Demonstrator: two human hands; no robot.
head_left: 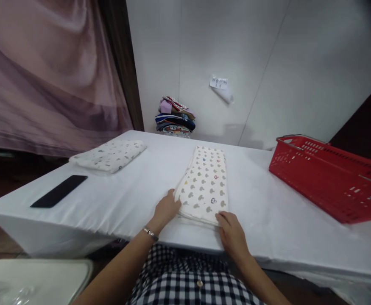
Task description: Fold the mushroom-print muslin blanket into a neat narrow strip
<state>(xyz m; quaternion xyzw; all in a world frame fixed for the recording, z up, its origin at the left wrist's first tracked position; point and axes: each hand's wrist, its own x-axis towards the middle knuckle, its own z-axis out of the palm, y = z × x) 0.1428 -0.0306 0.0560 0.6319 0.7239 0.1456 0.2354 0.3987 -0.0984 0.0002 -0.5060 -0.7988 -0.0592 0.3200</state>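
Toward the left end of the white-covered desk (155,169), a flat black thing (59,191) lies near the edge, and just beyond it rests a leaf-speckled cloth (110,156), folded flat. Next comes my left grip (168,207), closed on the near left corner of the mushroom-patterned cloth (204,182), which lies folded on the desk in front of me, its long sides running away from me. My right grip (231,231) is closed on its near right corner; how far the fingers reach underneath I cannot tell. Well apart on the right stands a red basket (319,178). I judge the step in hand to be squaring the folded layers; the next move calls for an even hold at both corners.
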